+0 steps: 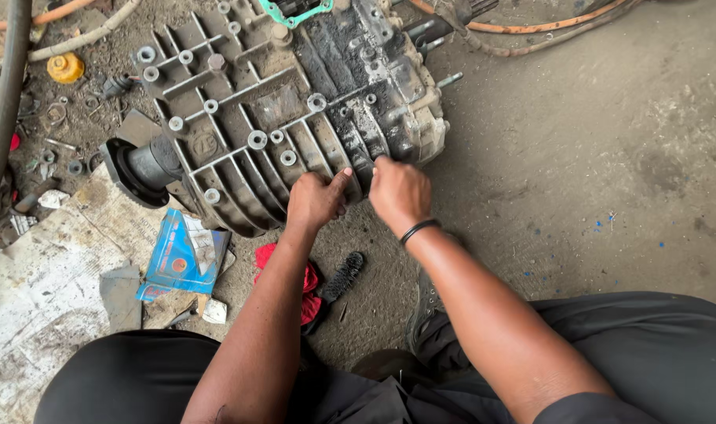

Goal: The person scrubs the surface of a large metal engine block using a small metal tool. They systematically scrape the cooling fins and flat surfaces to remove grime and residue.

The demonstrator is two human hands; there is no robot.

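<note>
A large grey ribbed metal gearbox housing (279, 110) lies on the concrete floor, greasy and black along its right side. My left hand (315, 200) rests against its near edge, fingers curled and thumb pointing right. My right hand (400, 192), with a black band on the wrist, presses on the same edge just to the right, fingers tucked against the casing. Whether either hand pinches something small is hidden. A black shaft boot (138, 169) sticks out of the housing's left end.
A red rag (307, 286) and a black brush (342, 275) lie below my hands. A blue packet (177, 259) sits on dirty cardboard (36, 290) at left. Orange hoses (531, 27), a yellow cap (65, 67) and small loose metal parts lie about. My knees fill the bottom.
</note>
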